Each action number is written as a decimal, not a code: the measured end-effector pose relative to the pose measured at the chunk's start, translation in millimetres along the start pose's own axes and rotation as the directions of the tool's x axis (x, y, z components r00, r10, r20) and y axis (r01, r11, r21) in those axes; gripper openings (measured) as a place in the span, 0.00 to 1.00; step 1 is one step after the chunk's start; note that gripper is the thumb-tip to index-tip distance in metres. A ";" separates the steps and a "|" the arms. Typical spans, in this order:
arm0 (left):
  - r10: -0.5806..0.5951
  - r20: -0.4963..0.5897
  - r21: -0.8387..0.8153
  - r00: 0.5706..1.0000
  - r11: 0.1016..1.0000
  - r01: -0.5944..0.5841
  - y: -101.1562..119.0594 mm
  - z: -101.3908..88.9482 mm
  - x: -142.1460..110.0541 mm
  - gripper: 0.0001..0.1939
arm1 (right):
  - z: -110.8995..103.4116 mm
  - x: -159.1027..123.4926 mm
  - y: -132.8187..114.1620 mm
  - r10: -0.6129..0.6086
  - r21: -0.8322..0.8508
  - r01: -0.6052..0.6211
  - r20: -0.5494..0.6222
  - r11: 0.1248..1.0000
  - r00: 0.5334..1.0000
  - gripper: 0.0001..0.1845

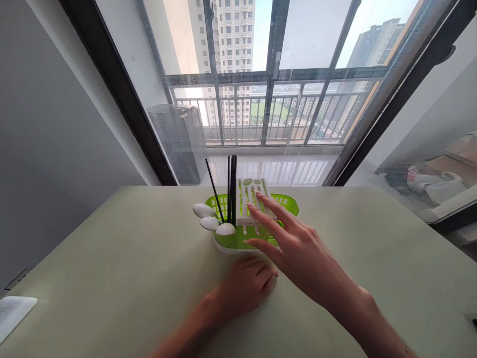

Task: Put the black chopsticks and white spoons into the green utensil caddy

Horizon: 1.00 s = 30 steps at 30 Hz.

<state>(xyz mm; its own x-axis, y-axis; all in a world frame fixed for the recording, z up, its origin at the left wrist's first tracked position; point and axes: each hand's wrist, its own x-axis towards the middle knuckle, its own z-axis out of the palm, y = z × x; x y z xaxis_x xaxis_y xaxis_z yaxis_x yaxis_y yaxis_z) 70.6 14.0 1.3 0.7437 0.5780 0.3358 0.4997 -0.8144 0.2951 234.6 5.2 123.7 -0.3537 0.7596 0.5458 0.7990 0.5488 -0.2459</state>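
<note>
Green-and-white plastic cutlery caddy [234,242] is standing on the pale worktop [112,258], near its far edge, roughly mid-frame in the head view. Three white spoons [225,229] are sitting at its left front, bowls outward and overlapping the rim; handles aren't showing. Black chopsticks [233,194] are sticking up behind them: one is leaning left, the rest are standing close to vertical in a bunch. Green lattice basket [286,201] walls are showing at left and right.

White slotted rack [243,219] is sitting at the caddy's middle, just right of the chopsticks, with oval holes at the top and two small prongs at its lower edge.

Right hand [298,243] is reaching in from the right, fingers spread. Two fingertips are overlapping the rack, thumb is pointing at the caddy's front; can't tell if any of them are touching. Left hand [246,281] is resting on the worktop just in front of the caddy, fingers together and curling under; can't tell how tightly.

White flat object [15,313] is lying at the worktop's left edge, cut off by the frame. Balcony railing [236,112] and tower blocks are showing through the glass.
</note>
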 end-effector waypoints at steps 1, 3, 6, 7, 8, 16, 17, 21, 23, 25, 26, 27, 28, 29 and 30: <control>0.001 0.021 -0.003 1.000 1.000 -0.001 0.7 -1.7 0.3 0.13 | -0.9 -0.5 -1.6 -0.008 -0.005 0.008 0.008 1.000 1.000 0.28; 0.014 0.071 -0.017 0.997 1.000 -0.013 1.8 -5.4 1.0 0.14 | -2.3 -1.5 -4.1 -0.017 -0.018 0.018 0.019 1.000 1.000 0.29; 0.004 0.086 -0.051 0.996 0.999 0.001 1.8 -8.1 1.5 0.14 | -4.0 -2.8 -5.6 -0.017 -0.043 0.018 0.037 0.999 0.999 0.29; 0.002 0.087 -0.058 0.996 0.998 0.003 1.1 -7.6 1.4 0.14 | -4.6 -3.0 -5.7 -0.014 -0.048 0.016 0.041 0.999 0.999 0.28; -0.001 0.088 -0.062 0.996 0.998 0.006 0.0 -6.3 1.1 0.14 | -5.4 -3.0 -5.6 -0.014 -0.048 0.016 0.045 0.999 0.999 0.27; 0.068 0.005 -0.060 0.998 0.996 -0.068 -10.5 7.4 -1.8 0.12 | -11.6 -1.6 -4.8 -0.008 -0.018 0.009 0.035 1.000 0.999 0.22; 0.065 0.004 -0.066 0.998 0.996 -0.065 -11.0 7.4 -1.8 0.12 | -12.0 -1.7 -4.8 -0.009 -0.025 0.009 0.034 1.000 0.999 0.22; 0.023 -0.004 -0.110 1.000 0.994 -0.024 -11.1 5.5 -1.9 0.11 | -11.8 -1.6 -5.1 -0.010 -0.049 0.012 0.036 0.999 0.999 0.22; 0.017 -0.008 -0.118 1.000 0.993 -0.017 -9.7 4.0 -4.1 0.11 | -11.3 -1.5 -5.5 -0.005 -0.050 0.007 0.036 0.999 0.999 0.22; 0.025 -0.007 -0.115 1.000 0.993 -0.026 -7.1 1.3 -9.0 0.11 | -11.1 -1.5 -5.5 0.006 -0.050 -0.004 0.049 0.999 0.999 0.22; 0.028 -0.005 -0.110 1.000 0.993 -0.029 -5.5 -1.0 -12.5 0.11 | -11.3 -1.6 -5.2 0.013 -0.053 -0.010 0.062 0.999 0.998 0.23; 0.024 -0.004 -0.106 1.000 0.994 -0.025 -4.0 -4.0 -16.7 0.11 | -11.7 -1.9 -4.6 0.019 -0.056 -0.015 0.078 0.998 0.997 0.23; 0.012 -0.001 -0.105 1.000 0.994 -0.012 -3.0 -8.1 -21.4 0.11 | -12.3 -2.2 -3.6 0.023 -0.059 -0.018 0.093 0.998 0.995 0.24; -0.014 0.003 -0.107 1.000 0.994 0.014 -2.7 -13.2 -26.5 0.11 | -13.0 -2.5 -2.3 0.025 -0.062 -0.018 0.111 0.998 0.993 0.25; -0.048 0.007 -0.110 0.999 0.993 0.049 -3.4 -19.5 -31.8 0.10 | -13.8 -2.8 -0.8 0.021 -0.063 -0.013 0.131 0.998 0.991 0.25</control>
<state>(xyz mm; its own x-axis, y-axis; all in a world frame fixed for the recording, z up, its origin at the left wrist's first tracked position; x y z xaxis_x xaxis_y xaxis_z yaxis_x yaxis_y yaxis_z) 36.6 -0.6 7.0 0.7219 0.6163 0.3147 0.4834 -0.7745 0.4080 241.7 -2.2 133.4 -0.3970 0.8102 0.4312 0.8328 0.5154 -0.2018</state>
